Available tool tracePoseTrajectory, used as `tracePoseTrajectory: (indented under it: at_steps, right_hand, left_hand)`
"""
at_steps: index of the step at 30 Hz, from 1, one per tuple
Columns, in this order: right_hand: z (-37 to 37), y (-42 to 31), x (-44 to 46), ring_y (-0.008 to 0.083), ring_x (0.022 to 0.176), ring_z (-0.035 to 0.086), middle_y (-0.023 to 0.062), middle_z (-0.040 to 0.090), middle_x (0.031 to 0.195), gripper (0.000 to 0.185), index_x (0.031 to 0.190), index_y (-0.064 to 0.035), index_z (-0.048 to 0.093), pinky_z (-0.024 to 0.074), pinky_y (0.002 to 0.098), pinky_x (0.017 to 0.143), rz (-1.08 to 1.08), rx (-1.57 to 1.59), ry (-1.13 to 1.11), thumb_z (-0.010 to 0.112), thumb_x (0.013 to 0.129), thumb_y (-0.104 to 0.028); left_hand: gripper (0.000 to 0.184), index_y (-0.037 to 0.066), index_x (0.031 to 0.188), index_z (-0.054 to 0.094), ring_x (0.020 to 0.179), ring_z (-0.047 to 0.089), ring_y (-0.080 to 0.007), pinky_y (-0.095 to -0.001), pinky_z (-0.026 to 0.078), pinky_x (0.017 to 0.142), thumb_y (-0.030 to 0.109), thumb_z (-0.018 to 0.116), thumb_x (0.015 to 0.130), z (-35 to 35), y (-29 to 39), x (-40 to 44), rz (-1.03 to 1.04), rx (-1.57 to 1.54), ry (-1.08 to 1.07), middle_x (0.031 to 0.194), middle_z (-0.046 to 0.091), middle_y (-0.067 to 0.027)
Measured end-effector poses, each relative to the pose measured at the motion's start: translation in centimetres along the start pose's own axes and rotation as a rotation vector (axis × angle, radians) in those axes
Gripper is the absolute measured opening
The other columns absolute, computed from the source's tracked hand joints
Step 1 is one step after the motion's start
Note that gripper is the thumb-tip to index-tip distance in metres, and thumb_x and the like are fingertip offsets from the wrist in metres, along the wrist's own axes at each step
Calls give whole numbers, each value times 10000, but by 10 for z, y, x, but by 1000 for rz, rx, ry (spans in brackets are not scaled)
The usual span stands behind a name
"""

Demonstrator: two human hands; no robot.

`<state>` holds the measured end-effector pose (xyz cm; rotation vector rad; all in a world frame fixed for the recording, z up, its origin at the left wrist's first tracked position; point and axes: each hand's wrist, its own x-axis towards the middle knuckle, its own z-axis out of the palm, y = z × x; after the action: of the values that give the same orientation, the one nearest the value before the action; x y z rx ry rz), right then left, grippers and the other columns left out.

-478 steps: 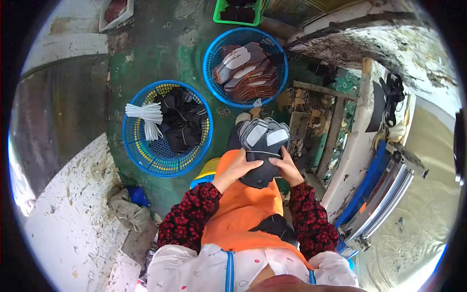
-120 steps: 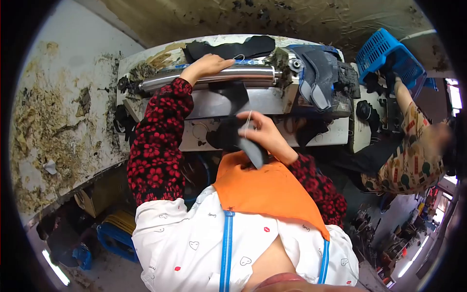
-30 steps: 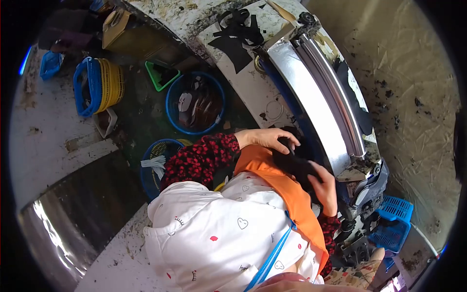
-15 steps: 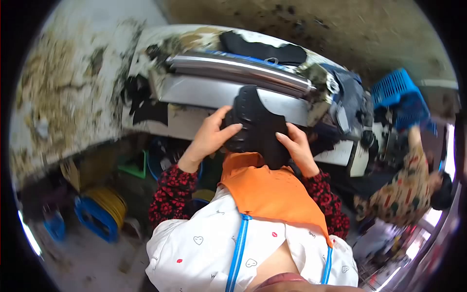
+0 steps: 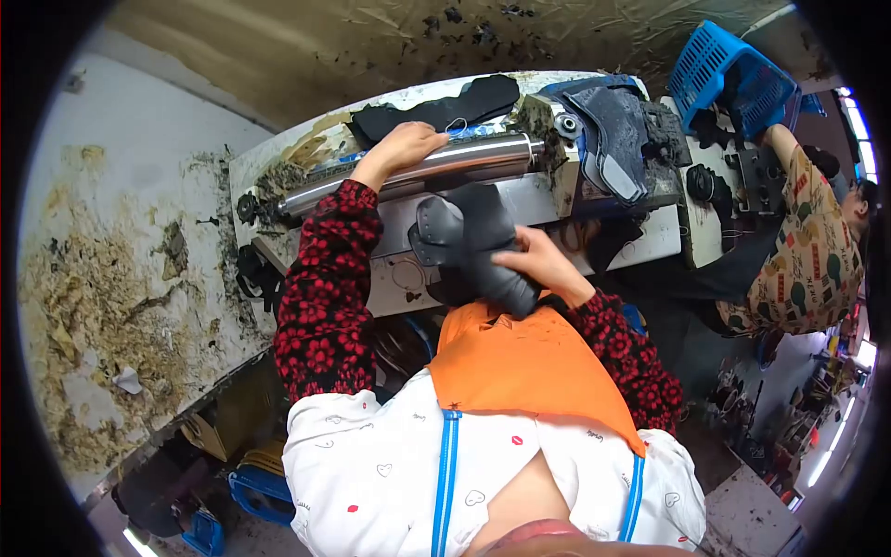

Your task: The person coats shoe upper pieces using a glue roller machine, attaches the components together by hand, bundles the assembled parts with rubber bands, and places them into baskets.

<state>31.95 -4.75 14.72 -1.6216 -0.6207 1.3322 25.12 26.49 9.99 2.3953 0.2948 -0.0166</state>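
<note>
Left hand (image 5: 406, 148) moved off black pieces (image 5: 484, 243) to one roller (image 5: 464, 160), fingers extended; right hand (image 5: 546, 264) pinches pieces, count unclear

a narrow gap parts left sleeve (image 5: 325, 288) and black piece (image 5: 487, 223), roller (image 5: 483, 155) blocking beyond.

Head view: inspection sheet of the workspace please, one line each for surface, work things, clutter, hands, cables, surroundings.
Surface: white bench, stained, dark residue around the roller ends.
Work things: black pieces held in front of the metal roller; grey pieces piled right of it.
Clutter: black strip-like material behind the roller; black scraps at the bench's left end.
Hands: left hand over the roller's far side, grip unclear; right hand grips the black pieces.
Cables: nothing seen.
Surroundings: residue-crusted white panel at left; blue basket and co-worker at right.
</note>
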Motion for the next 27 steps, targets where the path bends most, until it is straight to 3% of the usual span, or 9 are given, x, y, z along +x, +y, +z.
tracePoseTrajectory:
  at_steps: [4,9,13,18,19,23,27]
  right_hand:
    - [6,-9,-23,67,689,515,23,624,837,175,1009,41,605,443,187,612,-195,17,-220,581,868,-60]
    - [-2,-19,-13,35,692,488,-13,598,803,112,937,18,612,404,165,601,-139,-8,-200,586,878,-74]
    - [-3,32,17,34,705,499,-20,601,814,101,934,3,616,414,172,609,46,39,-77,594,867,-69]
    - [-1,8,29,36,696,503,-24,602,808,101,932,2,618,419,176,600,182,-83,9,596,864,-70]
    - [1,2,24,36,696,503,-24,602,808,101,932,2,618,419,176,600,179,-79,11,596,864,-70]
    - [15,-16,-14,67,609,495,7,592,754,162,869,33,604,425,198,542,-275,-69,-307,614,856,-128]
    - [8,-17,-6,71,602,510,18,601,748,182,878,35,604,437,198,539,-136,-42,-288,630,847,-143]
  left_hand:
    - [196,13,971,649,840,615,-278,-349,480,762,107,575,817,-10,30,8,-229,-68,-132,914,670,-114]
    - [136,28,870,647,771,601,-260,-361,468,721,45,532,800,-27,47,8,-27,-204,58,823,639,-96]
    - [114,41,833,628,740,584,-261,-363,455,689,16,528,784,-37,42,17,119,-69,170,863,604,-87]
    - [85,34,838,607,747,574,-279,-357,457,698,22,554,773,-18,14,18,154,184,451,995,598,-85]
    - [85,34,838,607,747,574,-279,-357,457,698,22,554,773,-12,4,16,158,187,449,995,598,-85]
    - [58,27,815,589,747,576,-302,-351,459,697,14,554,770,28,-42,3,206,349,326,1065,568,-73]
    - [41,34,813,592,821,572,-280,-351,452,725,53,559,796,-4,-13,-3,50,193,161,1077,556,-65]
